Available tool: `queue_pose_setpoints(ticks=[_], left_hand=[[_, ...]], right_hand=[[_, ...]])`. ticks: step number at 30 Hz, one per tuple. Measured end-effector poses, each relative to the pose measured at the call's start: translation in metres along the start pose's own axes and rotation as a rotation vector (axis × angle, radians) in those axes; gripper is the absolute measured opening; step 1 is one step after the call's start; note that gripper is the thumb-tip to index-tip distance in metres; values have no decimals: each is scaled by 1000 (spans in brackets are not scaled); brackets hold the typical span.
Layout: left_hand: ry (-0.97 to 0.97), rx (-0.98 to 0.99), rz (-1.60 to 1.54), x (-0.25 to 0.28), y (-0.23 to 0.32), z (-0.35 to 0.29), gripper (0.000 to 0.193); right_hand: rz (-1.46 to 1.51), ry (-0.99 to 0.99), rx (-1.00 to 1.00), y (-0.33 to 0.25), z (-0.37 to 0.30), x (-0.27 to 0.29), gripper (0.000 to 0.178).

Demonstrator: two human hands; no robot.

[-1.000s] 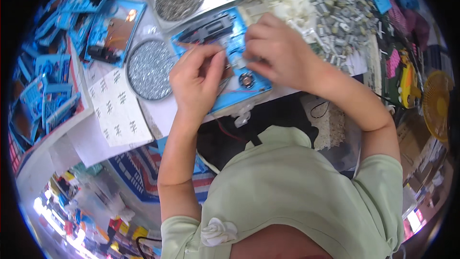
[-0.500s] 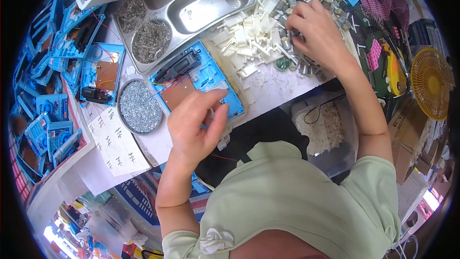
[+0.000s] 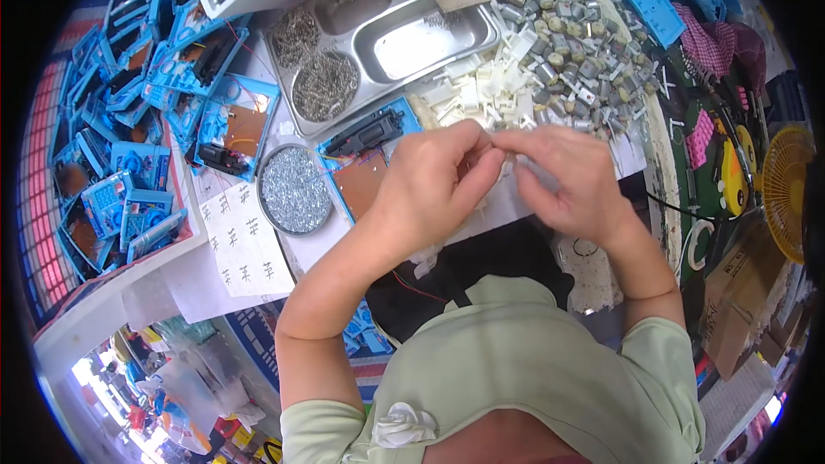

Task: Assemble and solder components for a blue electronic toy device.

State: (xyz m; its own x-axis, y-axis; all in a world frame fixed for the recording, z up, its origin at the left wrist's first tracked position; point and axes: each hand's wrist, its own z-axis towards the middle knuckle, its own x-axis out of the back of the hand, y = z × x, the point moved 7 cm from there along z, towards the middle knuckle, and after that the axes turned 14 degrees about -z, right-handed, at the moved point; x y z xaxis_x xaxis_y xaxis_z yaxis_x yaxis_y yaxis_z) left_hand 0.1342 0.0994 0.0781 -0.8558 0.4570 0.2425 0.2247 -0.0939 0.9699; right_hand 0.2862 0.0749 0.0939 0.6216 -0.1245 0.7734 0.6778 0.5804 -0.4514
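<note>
My left hand (image 3: 438, 179) and my right hand (image 3: 571, 179) meet over the near side of the table, fingertips pinched close together. A greyish bit shows by my right thumb; what either hand holds is too small and covered to name. Under my left hand lies a blue plastic housing (image 3: 411, 117) with a black part (image 3: 365, 131) and a brown board (image 3: 357, 185), partly hidden by the hand. Just beyond my hands are loose white plastic parts (image 3: 468, 90) and a heap of small grey motors (image 3: 576, 56).
A steel compartment tray (image 3: 365, 69) with springs stands at the back. Left of the housing is a round dish (image 3: 295, 191) of small metal screws, near a handwritten sheet (image 3: 245, 245). Blue housings (image 3: 142, 163) pile up at far left. A yellow fan (image 3: 784, 193) stands at right.
My right hand has come back from the motor heap toward me and left. My left hand has moved right to meet it. The whole view has shifted somewhat.
</note>
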Motion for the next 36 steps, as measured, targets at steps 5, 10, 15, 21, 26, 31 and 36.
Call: queue_pose_setpoints(ticks=[5,10,15,21,26,31,36], left_hand=[[-99,126,-317,-13,-16,6,14],[-347,66,-62,-6,2,57,20],[372,-195,467,84,-46,164,24],[563,-200,611,98,-64,218,22],[506,-216,714,100,-70,229,29],[526,-274,770,94,-69,233,21],[557,-580,803,82,-54,216,16]], right_hand=[[646,-71,-484,28,-14,-9,45],[859,-152,-616,51,-37,-2,50],[890,-103,-656,60,-50,-5,50],[862,-123,-592,52,-46,-11,48],[843,-131,-567,49,-43,-9,47],[760,-80,-581,49,-48,3,49],[656,-4,-622,66,-56,14,46]])
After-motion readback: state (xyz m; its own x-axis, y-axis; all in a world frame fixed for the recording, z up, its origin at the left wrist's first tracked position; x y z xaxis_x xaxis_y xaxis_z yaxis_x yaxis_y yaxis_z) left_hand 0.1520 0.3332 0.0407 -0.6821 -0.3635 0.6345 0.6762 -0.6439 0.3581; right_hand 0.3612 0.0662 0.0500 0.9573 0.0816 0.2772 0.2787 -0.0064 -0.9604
